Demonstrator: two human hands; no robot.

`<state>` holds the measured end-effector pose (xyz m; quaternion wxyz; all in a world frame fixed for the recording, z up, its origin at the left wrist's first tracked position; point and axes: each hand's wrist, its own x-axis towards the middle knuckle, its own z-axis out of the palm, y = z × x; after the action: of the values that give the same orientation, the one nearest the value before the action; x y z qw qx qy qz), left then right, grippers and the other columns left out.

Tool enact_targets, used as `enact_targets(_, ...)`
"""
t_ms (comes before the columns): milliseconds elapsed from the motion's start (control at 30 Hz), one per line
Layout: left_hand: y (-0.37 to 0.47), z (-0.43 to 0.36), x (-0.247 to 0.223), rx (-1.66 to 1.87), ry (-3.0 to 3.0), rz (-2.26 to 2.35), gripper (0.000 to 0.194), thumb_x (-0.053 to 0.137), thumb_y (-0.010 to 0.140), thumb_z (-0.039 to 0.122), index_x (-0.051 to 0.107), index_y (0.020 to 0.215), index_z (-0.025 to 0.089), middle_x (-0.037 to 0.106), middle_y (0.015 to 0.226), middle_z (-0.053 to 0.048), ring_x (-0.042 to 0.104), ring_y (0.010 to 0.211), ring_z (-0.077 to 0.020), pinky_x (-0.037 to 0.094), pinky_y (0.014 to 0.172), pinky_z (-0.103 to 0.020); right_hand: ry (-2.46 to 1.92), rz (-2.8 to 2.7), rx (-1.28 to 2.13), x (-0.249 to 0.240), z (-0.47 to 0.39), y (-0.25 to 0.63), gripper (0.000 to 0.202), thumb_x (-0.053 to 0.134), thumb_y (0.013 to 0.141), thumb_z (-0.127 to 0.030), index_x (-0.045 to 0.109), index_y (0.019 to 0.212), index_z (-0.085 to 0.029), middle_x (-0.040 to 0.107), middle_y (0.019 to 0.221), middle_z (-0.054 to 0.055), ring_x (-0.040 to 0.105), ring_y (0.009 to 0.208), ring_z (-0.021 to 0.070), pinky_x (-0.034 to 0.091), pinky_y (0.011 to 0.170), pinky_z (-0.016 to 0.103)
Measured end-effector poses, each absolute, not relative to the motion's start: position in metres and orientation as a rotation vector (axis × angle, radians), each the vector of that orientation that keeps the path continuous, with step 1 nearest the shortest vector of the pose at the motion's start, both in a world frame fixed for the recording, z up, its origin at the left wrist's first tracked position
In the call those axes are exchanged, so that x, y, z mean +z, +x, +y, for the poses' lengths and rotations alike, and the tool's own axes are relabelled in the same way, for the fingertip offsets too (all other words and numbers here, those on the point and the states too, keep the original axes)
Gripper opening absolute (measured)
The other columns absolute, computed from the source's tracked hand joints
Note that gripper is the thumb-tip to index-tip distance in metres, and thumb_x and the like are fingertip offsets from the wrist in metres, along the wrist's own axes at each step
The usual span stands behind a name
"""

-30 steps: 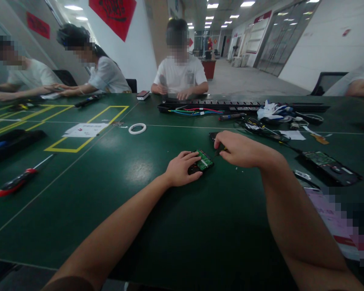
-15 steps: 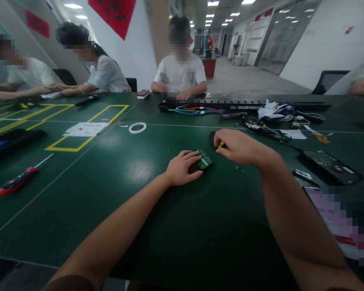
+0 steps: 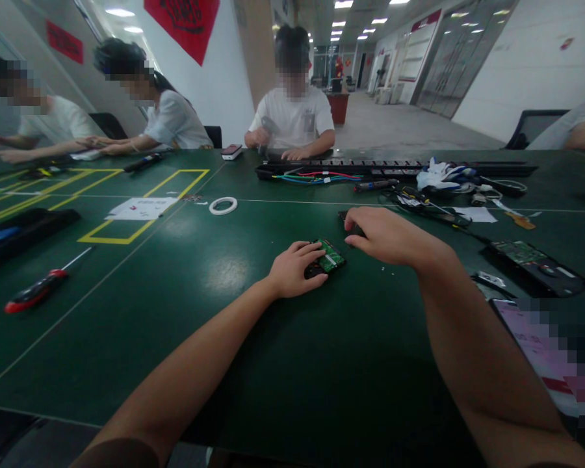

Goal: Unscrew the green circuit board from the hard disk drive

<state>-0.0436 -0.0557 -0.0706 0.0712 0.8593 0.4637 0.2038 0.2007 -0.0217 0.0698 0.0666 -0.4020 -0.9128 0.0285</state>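
My left hand (image 3: 297, 270) lies over a small dark device with an exposed green circuit board (image 3: 332, 257). Its fingers reach across the board and the thumb rests along the near edge, steadying it on the table. Just beyond the board's right corner, my right hand (image 3: 383, 235) is bent down at the wrist with its fingers curled. Between thumb and forefinger shows the dark handle of a screwdriver (image 3: 355, 231), mostly covered by the hand; the tip is hard to make out. A dark end of something (image 3: 342, 216) shows past the knuckles.
A red-and-black screwdriver (image 3: 39, 291) and a white tape roll (image 3: 223, 206) lie to the left. At right are another dark device with a circuit board (image 3: 536, 266), a phone (image 3: 531, 344), cables and white gloves (image 3: 443, 175). A long black strip (image 3: 394, 170) runs along the back, before a seated person.
The screwdriver handle has turned in my right hand: its yellow part, visible before, is out of sight. My left hand stays on the board. The view has shifted slightly.
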Motion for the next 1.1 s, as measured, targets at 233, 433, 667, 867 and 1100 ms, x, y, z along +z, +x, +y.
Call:
enact_targets(233, -0.0441, -0.0555, -0.0701, 0.601, 2.569, 1.396, 0.067, 0.062, 0.093, 0.061, 0.055, 0.151, 0.029, 0.053, 0.159, -0.003, 0.044, 0.145, -0.034, 0.045, 0.118, -0.055, -1.193, -2.747, 0.109, 0.0703, -0.0241, 0.1978, 0.02, 0.055, 0.087, -0.018, 0.059, 0.106, -0.02, 0.07, 0.111, 0.013, 0.063, 0.1, 0.0262, 0.046, 0.087, 0.036)
enact_targets(433, -0.0429, -0.0556, -0.0709, 0.606, 2.572, 1.4, 0.068, 0.063, 0.092, 0.061, 0.055, 0.151, 0.029, 0.053, 0.159, -0.003, 0.045, 0.145, -0.0338, 0.045, 0.118, -0.054, -1.274, -2.724, 0.053, 0.0716, -0.0239, 0.1962, 0.018, 0.056, 0.091, -0.028, 0.06, 0.106, -0.018, 0.071, 0.106, 0.013, 0.064, 0.094, 0.0271, 0.045, 0.082, 0.038)
enact_targets(667, -0.0432, -0.0561, -0.0696, 0.611, 2.583, 1.396, 0.068, 0.062, 0.093, 0.061, 0.056, 0.151, 0.027, 0.053, 0.159, -0.003, 0.045, 0.145, -0.0335, 0.045, 0.118, -0.053, -1.249, -2.73, 0.08, 0.0693, -0.0243, 0.1971, 0.02, 0.055, 0.089, -0.024, 0.062, 0.107, -0.019, 0.072, 0.11, 0.013, 0.065, 0.097, 0.0262, 0.046, 0.084, 0.037)
enact_targets(867, -0.0439, -0.0557, -0.0692, 0.599, 2.583, 1.391, 0.069, 0.062, 0.093, 0.062, 0.055, 0.151, 0.027, 0.053, 0.159, -0.003, 0.045, 0.145, -0.0336, 0.045, 0.118, -0.053, -1.271, -2.745, 0.105, 0.0743, -0.0269, 0.1979, 0.018, 0.061, 0.088, -0.03, 0.065, 0.102, -0.02, 0.074, 0.104, 0.012, 0.067, 0.092, 0.0265, 0.046, 0.079, 0.037)
enact_targets(1100, -0.0439, -0.0555, -0.0695, 0.598, 2.575, 1.391, 0.067, 0.062, 0.093, 0.061, 0.055, 0.151, 0.029, 0.053, 0.159, -0.003, 0.044, 0.146, -0.0337, 0.046, 0.117, -0.055, -1.339, -2.754, 0.052, 0.0764, -0.0274, 0.1983, 0.015, 0.062, 0.091, -0.03, 0.065, 0.102, -0.02, 0.076, 0.102, 0.012, 0.068, 0.092, 0.0274, 0.045, 0.076, 0.037)
